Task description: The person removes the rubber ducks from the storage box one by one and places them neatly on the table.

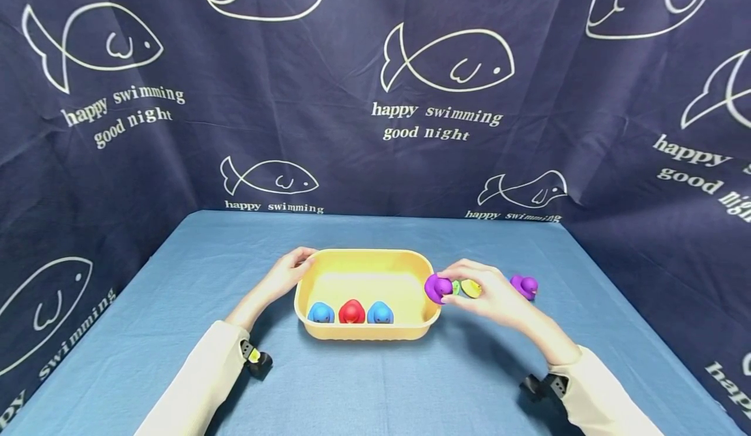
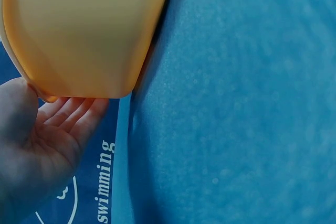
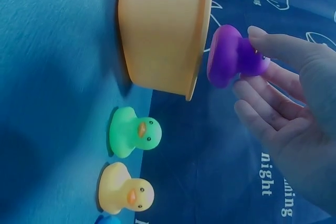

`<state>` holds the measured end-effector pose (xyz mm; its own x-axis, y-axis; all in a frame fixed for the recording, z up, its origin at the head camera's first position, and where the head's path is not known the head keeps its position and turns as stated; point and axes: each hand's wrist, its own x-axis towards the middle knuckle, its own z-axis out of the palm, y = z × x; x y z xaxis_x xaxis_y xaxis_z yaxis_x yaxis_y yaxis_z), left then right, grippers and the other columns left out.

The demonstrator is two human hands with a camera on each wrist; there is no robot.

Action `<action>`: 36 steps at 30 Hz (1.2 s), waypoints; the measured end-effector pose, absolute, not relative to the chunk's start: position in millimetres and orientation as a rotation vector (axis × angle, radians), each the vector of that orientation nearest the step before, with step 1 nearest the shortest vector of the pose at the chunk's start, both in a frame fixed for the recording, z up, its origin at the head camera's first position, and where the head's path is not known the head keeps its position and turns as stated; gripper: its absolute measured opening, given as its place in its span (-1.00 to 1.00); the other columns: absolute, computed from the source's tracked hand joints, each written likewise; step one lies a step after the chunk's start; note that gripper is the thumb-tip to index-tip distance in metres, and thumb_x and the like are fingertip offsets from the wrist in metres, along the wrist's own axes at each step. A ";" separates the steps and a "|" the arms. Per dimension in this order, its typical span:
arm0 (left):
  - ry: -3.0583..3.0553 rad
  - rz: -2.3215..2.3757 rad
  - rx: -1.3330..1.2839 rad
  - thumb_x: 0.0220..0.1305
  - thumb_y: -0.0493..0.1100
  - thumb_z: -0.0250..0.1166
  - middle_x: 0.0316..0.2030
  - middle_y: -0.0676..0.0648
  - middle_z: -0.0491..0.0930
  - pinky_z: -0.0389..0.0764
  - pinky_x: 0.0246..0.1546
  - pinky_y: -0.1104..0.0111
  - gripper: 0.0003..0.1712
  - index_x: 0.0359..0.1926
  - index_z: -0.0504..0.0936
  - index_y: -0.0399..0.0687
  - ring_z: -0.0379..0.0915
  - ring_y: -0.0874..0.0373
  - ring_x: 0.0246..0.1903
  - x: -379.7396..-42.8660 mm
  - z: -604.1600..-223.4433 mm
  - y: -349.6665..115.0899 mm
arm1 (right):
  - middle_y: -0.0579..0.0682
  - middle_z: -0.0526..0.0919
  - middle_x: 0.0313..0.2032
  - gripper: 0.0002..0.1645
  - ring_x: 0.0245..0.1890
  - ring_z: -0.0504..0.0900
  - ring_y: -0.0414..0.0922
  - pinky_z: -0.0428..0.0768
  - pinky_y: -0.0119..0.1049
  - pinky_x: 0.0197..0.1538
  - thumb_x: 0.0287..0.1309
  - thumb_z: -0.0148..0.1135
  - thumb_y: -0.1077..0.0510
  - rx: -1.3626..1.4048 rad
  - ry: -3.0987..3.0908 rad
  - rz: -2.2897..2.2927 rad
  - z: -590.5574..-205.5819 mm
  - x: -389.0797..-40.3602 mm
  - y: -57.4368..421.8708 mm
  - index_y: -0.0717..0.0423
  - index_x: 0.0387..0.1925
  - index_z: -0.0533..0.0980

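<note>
A yellow plastic basin [image 1: 366, 332] sits on the blue cloth, with a blue rubber duck [image 1: 321, 312], a red rubber duck [image 1: 352, 311] and another blue rubber duck [image 1: 380, 312] lined along its near side. My left hand [image 1: 289, 270] holds the basin at its far left corner, thumb at the rim and fingers along the outer wall in the left wrist view. Between the thumb and fingers of my right hand [image 1: 484, 291] is a purple rubber duck [image 3: 231, 59], raised beside the basin's right rim and overlapping it in the head view.
Right of the basin stand a green rubber duck [image 3: 132, 132] and a yellow rubber duck [image 3: 124, 188], partly hidden by my right hand in the head view. Farther right is a second purple duck [image 1: 524, 287]. Dark fish-print cloth [image 1: 352, 182] walls the table's back and sides.
</note>
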<state>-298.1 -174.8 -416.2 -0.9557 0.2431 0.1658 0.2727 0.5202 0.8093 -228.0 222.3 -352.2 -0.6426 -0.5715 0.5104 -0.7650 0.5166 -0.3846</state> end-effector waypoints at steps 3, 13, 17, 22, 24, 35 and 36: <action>-2.713 -1.446 -0.464 0.38 -0.11 0.07 -0.05 -0.21 0.59 0.55 -0.07 0.23 -0.62 0.09 0.49 -0.24 0.53 0.01 -0.09 -298.4 -416.5 -175.1 | -0.18 0.64 -0.23 -0.58 -0.17 0.56 -0.24 0.40 -0.64 0.00 -0.16 0.50 0.18 1.119 -2.442 0.833 -353.4 -227.7 226.5 0.06 -0.14 0.63; -2.711 -1.443 -0.477 0.38 -0.11 0.06 -0.05 -0.22 0.59 0.54 -0.07 0.23 -0.62 0.09 0.48 -0.26 0.52 0.00 -0.09 -299.4 -415.8 -174.9 | -0.17 0.64 -0.24 -0.59 -0.20 0.56 -0.25 0.41 -0.64 -0.06 -0.14 0.47 0.23 1.129 -2.451 0.828 -353.3 -223.7 238.4 0.07 -0.14 0.62; -2.717 -1.438 -0.479 0.39 -0.12 0.06 -0.05 -0.23 0.59 0.54 -0.07 0.21 -0.62 0.10 0.48 -0.26 0.52 -0.01 -0.09 -298.9 -415.4 -174.5 | -0.17 0.64 -0.25 -0.60 -0.23 0.55 -0.25 0.45 -0.60 -0.13 -0.14 0.47 0.23 1.126 -2.451 0.816 -355.9 -223.9 243.5 0.07 -0.15 0.62; -2.713 -1.441 -0.481 0.39 -0.13 0.05 -0.05 -0.23 0.59 0.54 -0.08 0.23 -0.62 0.10 0.48 -0.27 0.52 -0.02 -0.09 -297.8 -415.5 -174.0 | -0.19 0.63 -0.25 -0.62 -0.24 0.55 -0.27 0.51 -0.51 -0.17 -0.14 0.47 0.23 1.126 -2.492 0.784 -361.3 -224.7 248.0 0.05 -0.17 0.62; -2.710 -1.443 -0.480 0.39 -0.13 0.05 -0.06 -0.23 0.59 0.54 -0.09 0.24 -0.63 0.10 0.48 -0.27 0.52 -0.01 -0.10 -297.7 -415.7 -174.0 | -0.20 0.62 -0.25 -0.65 -0.23 0.54 -0.28 0.53 -0.46 -0.15 -0.13 0.46 0.22 1.138 -2.505 0.766 -364.3 -225.4 248.5 0.03 -0.19 0.62; -2.704 -1.456 -0.457 0.39 -0.14 0.05 -0.05 -0.24 0.59 0.54 -0.06 0.22 -0.63 0.09 0.48 -0.27 0.52 -0.03 -0.08 -297.9 -415.0 -173.2 | -0.13 0.62 -0.25 -0.61 -0.20 0.50 -0.22 0.49 -0.42 -0.08 -0.11 0.44 0.26 1.216 -2.505 0.837 -382.0 -228.1 248.9 0.12 -0.13 0.60; -2.705 -1.456 -0.457 0.39 -0.15 0.05 -0.04 -0.24 0.59 0.54 -0.05 0.21 -0.63 0.09 0.48 -0.28 0.52 -0.04 -0.07 -297.3 -414.4 -173.1 | -0.13 0.63 -0.24 -0.60 -0.19 0.52 -0.22 0.51 -0.40 -0.07 -0.11 0.45 0.26 1.196 -2.523 0.824 -382.6 -227.5 249.1 0.13 -0.13 0.60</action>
<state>-297.3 -173.1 -414.4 -0.9561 0.2393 0.1689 0.2728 0.5174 0.8111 -227.5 249.1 -382.6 -0.6404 -0.6383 0.4272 -0.7674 0.5087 -0.3903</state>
